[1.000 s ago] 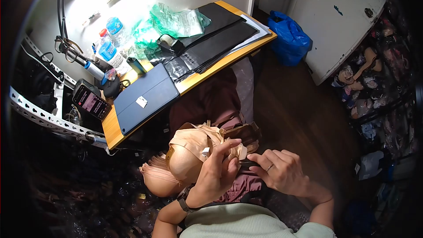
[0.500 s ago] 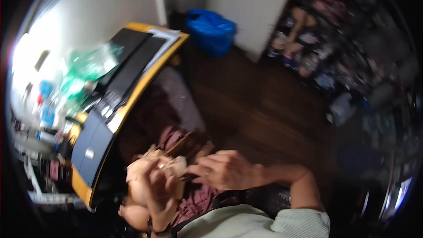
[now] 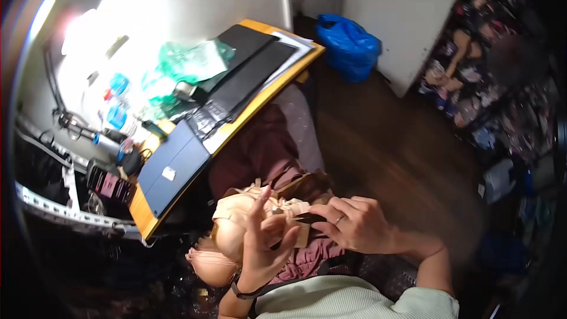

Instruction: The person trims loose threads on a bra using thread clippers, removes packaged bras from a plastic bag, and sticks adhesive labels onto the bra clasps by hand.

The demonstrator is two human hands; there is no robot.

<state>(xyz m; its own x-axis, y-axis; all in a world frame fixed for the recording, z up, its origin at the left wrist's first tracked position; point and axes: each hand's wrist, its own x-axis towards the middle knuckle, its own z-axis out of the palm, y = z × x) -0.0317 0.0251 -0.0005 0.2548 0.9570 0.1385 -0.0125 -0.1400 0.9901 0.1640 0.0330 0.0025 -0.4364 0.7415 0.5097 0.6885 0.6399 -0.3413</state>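
Beige moulded bras (image 3: 231,208) lie heaped on my lap, their rounded cups toward the left and straps and pale bands toward the middle. Another cup (image 3: 208,264) hangs lower, beside my left wrist. Over the front of the heap is my left hand (image 3: 269,242), palm up, index finger raised, thumb apart from the half-curled fingers. My right hand (image 3: 351,221), with a ring on it, pinches a small dark pointed tool (image 3: 307,217), perhaps thread snips. The tool points left, close to the bra bands and the left fingertips.
A wooden table (image 3: 260,103) on the left bears a blue-grey folder (image 3: 171,168), black flat packages (image 3: 254,77), green plastic (image 3: 195,62) and bottles. Beyond it a blue bag (image 3: 349,47) stands on the dark floor. Heaped goods (image 3: 472,77) fill the right side.
The view has swung left, so the table and my hands appear farther right. The earlier blur has eased. My left index finger now stands straighter, and the dark tool in my right hand shows clearly.
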